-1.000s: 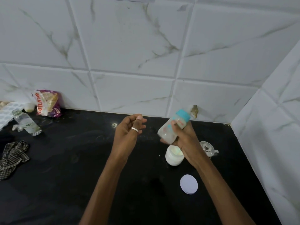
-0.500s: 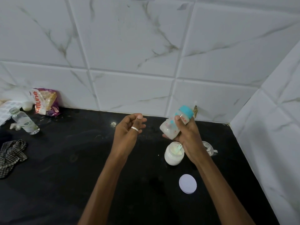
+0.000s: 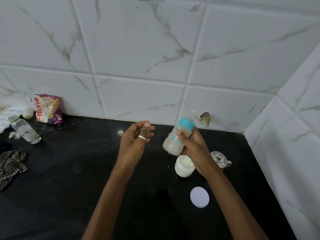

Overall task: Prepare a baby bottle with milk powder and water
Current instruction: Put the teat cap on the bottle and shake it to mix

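White tiled wall (image 3: 138, 49) backs the black bench (image 3: 69, 187). Checked cloth (image 3: 12, 163), packet (image 3: 47, 109) and water bottle (image 3: 24, 129) lie far left. Right hand (image 3: 194, 146) grips the tilted baby bottle (image 3: 174, 141) over the open powder jar (image 3: 183, 168). Left hand (image 3: 135, 141) is loosely curled, holding nothing. White lid (image 3: 199, 197) lies nearer.

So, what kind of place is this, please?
Probably a home kitchen: a black counter against white tiled walls, with a food packet and a small steel pot on it.
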`<state>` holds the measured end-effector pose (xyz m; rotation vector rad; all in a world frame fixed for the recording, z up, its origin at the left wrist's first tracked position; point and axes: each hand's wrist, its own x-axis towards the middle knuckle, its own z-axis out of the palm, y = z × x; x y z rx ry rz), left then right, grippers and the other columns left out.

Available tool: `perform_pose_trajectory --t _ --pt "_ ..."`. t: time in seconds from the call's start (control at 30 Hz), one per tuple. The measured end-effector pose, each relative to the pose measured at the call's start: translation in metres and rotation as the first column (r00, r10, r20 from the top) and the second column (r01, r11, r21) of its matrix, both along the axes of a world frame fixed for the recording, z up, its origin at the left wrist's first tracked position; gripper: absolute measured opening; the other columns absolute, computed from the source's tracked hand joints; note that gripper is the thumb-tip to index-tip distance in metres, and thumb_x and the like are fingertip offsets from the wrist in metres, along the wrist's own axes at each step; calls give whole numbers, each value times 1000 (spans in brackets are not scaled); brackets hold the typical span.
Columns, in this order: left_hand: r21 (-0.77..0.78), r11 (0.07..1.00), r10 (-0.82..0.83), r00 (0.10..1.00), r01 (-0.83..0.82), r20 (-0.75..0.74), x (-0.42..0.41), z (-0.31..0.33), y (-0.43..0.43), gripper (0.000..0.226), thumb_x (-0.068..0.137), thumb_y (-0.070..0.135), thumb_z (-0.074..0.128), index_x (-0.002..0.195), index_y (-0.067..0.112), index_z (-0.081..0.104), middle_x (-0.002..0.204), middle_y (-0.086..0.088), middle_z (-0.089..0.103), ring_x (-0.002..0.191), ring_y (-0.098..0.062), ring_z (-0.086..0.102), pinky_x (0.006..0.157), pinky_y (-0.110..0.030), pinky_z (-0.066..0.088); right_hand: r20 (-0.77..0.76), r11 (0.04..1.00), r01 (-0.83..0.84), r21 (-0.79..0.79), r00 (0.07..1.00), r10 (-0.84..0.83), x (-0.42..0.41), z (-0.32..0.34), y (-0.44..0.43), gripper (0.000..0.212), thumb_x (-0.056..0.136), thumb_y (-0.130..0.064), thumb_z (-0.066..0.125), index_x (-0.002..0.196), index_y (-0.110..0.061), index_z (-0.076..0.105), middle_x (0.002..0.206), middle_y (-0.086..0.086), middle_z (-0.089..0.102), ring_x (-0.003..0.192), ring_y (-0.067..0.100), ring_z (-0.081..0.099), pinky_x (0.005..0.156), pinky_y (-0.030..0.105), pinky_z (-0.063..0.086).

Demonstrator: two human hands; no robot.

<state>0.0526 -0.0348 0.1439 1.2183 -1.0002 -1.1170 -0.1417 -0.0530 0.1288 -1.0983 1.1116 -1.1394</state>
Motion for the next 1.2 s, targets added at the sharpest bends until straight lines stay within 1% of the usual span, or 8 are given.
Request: perform_pose_trajectory --t 0.2,0.33,0.47,0.6,0.73,0.9,1.03,1.2 --pt "1 1000 -1 1000 1 7 0 -1 0 25 102 35 59 119 19 68 107 7 78 98 -9 74 93 -34 59 -197 994 -106 -18 975 100 3 -1 3 45 90 -41 68 129 -25 52 122 4 68 116 17 68 92 37 61" --pt "-5 1000 10 1000 -10 6 -1 0 1 25 102 35 59 118 18 68 105 7 79 96 -9 74 92 -34 59 -34 992 117 -42 992 -118 5 2 -1 47 93 -43 66 130 -18 52 122 12 66 114 24 69 84 37 63" --pt "5 1000 7 1000 -7 5 -1 -2 1 24 102 35 59 116 18 69 105 7 79 95 -8 74 92 -36 59 -165 999 -8 -44 986 1 5 -1 1 32 96 -32 69 124 -24 56 119 3 69 113 18 69 92 36 60" --pt "5 1000 6 1000 -6 3 -3 -3 2 23 102 35 60 115 18 69 104 7 79 94 -9 74 92 -35 59 10 987 157 -21 988 -156 4 -1 0 37 98 -32 64 130 -18 53 119 7 68 111 19 70 87 39 63" --pt "6 1000 3 1000 -3 9 -1 -3 2 24 101 36 59 117 19 68 105 8 79 96 -8 74 92 -34 59 -178 1000 -23 -13 984 20 1 -7 3 39 93 -36 70 127 -21 56 122 8 69 117 23 68 98 44 58" --pt "9 1000 7 1000 -7 5 -2 -3 0 25 101 37 60 116 19 69 104 8 79 96 -9 74 92 -34 59 -25 987 162 -21 986 -163 -2 -5 -2 49 90 -47 70 129 -22 54 123 10 67 116 24 69 95 47 60" --pt "8 1000 7 1000 -7 12 -2 -3 -1 25 101 36 60 117 19 68 105 7 79 97 -10 74 93 -35 59 -141 999 -36 -27 989 32 -5 -8 -2 49 86 -42 72 126 -19 56 126 14 67 119 26 67 101 49 57" --pt "11 1000 22 1000 -22 -5 -1 -2 -2 23 102 35 60 115 19 69 106 4 79 95 -10 74 94 -37 58 95 986 167 -13 982 -165 -8 -3 -7 55 88 -48 71 133 -21 53 122 10 67 117 27 69 88 47 62"
